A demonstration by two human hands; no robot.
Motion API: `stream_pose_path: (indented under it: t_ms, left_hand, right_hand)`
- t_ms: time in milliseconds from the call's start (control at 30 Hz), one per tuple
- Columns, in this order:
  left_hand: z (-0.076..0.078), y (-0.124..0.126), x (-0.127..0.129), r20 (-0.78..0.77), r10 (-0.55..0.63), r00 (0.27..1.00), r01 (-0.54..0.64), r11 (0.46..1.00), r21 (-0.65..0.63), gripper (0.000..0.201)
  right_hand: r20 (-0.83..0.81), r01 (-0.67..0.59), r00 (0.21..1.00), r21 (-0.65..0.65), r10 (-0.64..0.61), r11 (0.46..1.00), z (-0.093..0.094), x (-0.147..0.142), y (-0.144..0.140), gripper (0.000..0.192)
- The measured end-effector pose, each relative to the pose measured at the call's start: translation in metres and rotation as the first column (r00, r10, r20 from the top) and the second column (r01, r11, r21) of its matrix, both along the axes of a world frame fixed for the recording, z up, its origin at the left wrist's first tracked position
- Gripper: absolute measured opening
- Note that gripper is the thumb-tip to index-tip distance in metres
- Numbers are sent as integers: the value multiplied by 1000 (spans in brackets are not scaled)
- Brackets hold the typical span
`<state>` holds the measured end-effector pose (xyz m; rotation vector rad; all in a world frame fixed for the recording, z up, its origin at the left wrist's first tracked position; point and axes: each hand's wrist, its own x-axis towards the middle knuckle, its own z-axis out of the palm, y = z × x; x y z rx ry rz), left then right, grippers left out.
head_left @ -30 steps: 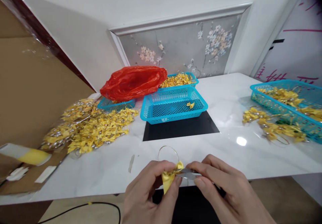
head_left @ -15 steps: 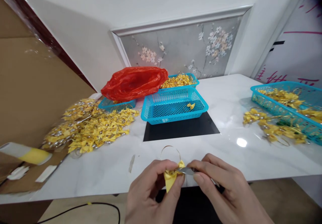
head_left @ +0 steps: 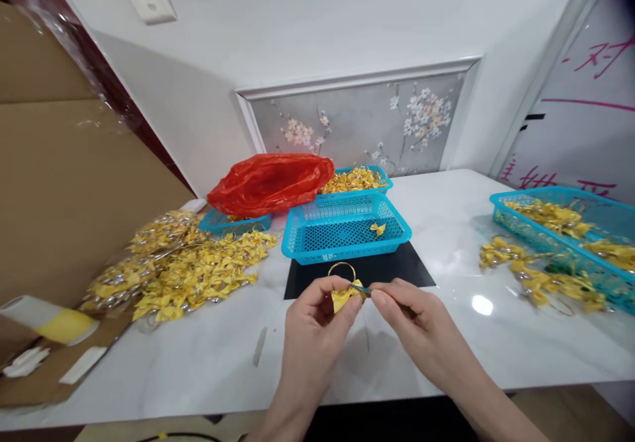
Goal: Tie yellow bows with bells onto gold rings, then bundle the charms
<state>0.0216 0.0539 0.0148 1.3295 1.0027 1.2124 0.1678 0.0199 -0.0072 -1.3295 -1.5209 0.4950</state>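
Note:
My left hand (head_left: 315,316) pinches a yellow ribbon bow (head_left: 341,296) between thumb and fingertips. A thin gold ring-shaped loop (head_left: 342,265) stands up from the bow. My right hand (head_left: 414,316) is closed on a small pointed metal tool (head_left: 361,288), most of it hidden in the fingers; its tip touches the bow's right side. Both hands are above the table's front part, just before a black mat (head_left: 419,273). Beyond them, a blue plastic basket (head_left: 297,255) contains one yellow bow (head_left: 378,229).
Yellow bows with silvery beads lie in a large pile (head_left: 193,276) on the left. A red plastic bag (head_left: 270,184) rests over a blue basket behind it. On the right stands another blue basket (head_left: 560,194), with several bows (head_left: 540,270) beside it. A roll (head_left: 49,319) lies at far left.
Both hands have moved up and away from the table's front edge, toward the black mat, with the bow and tool still held. The view has tilted upward.

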Motion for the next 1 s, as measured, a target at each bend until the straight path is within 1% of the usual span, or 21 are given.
stream_pose_path:
  t_ms: [100,167,200,267,333,367,433,533,600,667,700,767,800,833,867,900,933,1000]
  left_hand:
    - [-3,9,-2,3,7,1000,-7,1000,0,17]
    - [-5,13,-7,7,23,1000,-23,1000,2,22]
    - [-5,13,-10,10,29,1000,-29,1000,-1,29]
    - [-4,12,-15,24,22,999,-22,1000,-5,49]
    - [-2,7,-19,39,-8,999,8,1000,1,68]
    - [-1,4,-19,43,-20,999,20,1000,8,73]
    - [2,-2,-19,38,-23,999,22,1000,15,74]
    - [7,-10,-17,13,-7,1000,7,1000,2,69]
    - [10,-14,-16,-26,-20,999,20,1000,-12,67]
    - [12,-17,-16,-70,-44,997,42,999,-30,65]
    - [13,-19,-16,-86,-59,995,56,998,-36,64]
    - [14,-22,-15,-109,-85,990,81,996,-41,60]
    - [14,-23,-14,-121,-91,989,87,996,-37,58]
    - [14,-24,-13,-138,-99,985,96,995,-31,57]
    - [13,-25,-13,-163,-112,980,109,994,-22,56]
    - [13,-25,-13,-196,-124,973,125,992,-10,55]
    - [12,-25,-13,-232,-135,963,141,990,6,55]
    - [9,-25,-15,-297,-161,941,177,984,27,55]
  right_hand:
    - [36,43,998,-7,-43,999,-7,8,9,39]
    - [96,96,991,-30,-93,995,-13,17,11,41]
    - [138,134,982,-45,-127,990,-17,23,10,41]
    - [237,240,947,-77,-216,968,-27,36,5,41]
    - [337,350,893,-101,-299,931,-38,49,-1,41]
    - [379,392,866,-108,-327,914,-43,55,-4,41]
    - [442,437,826,-110,-349,893,-54,64,-8,42]
    - [479,440,805,-87,-349,894,-62,71,-8,40]
    - [465,415,819,-74,-337,907,-61,69,-6,39]
    - [427,354,856,-74,-291,932,-51,61,-5,38]
    - [390,296,888,-82,-242,952,-44,55,-6,37]
    - [266,132,959,-100,-101,986,-24,40,-8,34]
    - [145,5,989,-102,10,995,-13,31,-10,31]
    - [50,-84,995,-94,89,992,-2,23,-12,26]
    - [7,-154,988,-90,155,984,7,16,-13,20]
    - [-25,-196,981,-83,195,977,15,9,-14,13]
    - [-39,-206,978,-85,204,975,20,4,-15,8]
    - [-50,-207,978,-97,203,974,25,-3,-15,8]
